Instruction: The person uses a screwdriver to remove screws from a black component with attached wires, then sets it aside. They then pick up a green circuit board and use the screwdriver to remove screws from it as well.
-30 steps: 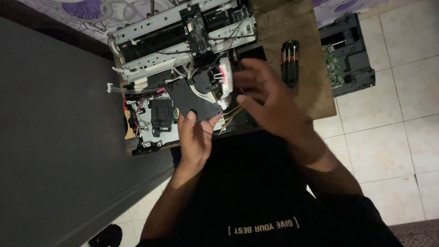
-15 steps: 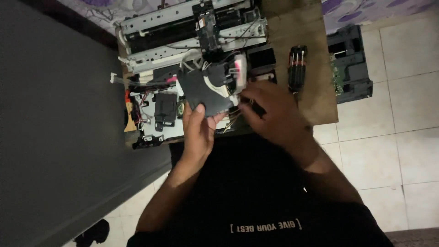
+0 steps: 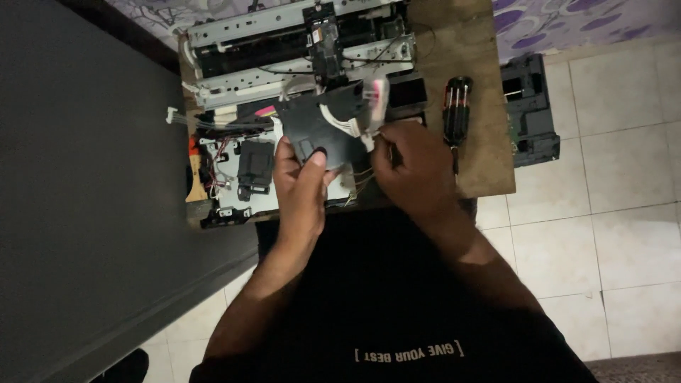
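1. At the centre of the frame, the person's left hand (image 3: 301, 181) holds a dark plastic printer part (image 3: 323, 128) from below, its grip clasped on the part's lower edge with the thumb lying across the near face.
2. Just right of it, the right hand (image 3: 411, 167) is clenched around a thin dark tool that barely shows between its fingers; what kind of tool it is cannot be told. The hand's fingertips meet the right edge of the dark part, where a white ribbon cable (image 3: 347, 124) curves across it.
3. The part is raised above the wooden desk (image 3: 489, 142), over the lower half of a stripped printer.
4. In the upper middle of the frame lies the printer's metal frame (image 3: 284, 35) with its rails and a black carriage (image 3: 323, 32) sitting on them.
5. In the left middle, below that frame, the printer's white base tray (image 3: 234, 177) shows loose wiring and a black block mounted on it.
6. To the right of the hands, a screwdriver with a black and red handle (image 3: 456, 106) lies on the desk.
7. At the right edge of the desk, a black casing piece (image 3: 528, 110) rests on the white tiled floor (image 3: 624, 213).
8. A dark grey surface (image 3: 85, 213) fills the left of the frame.
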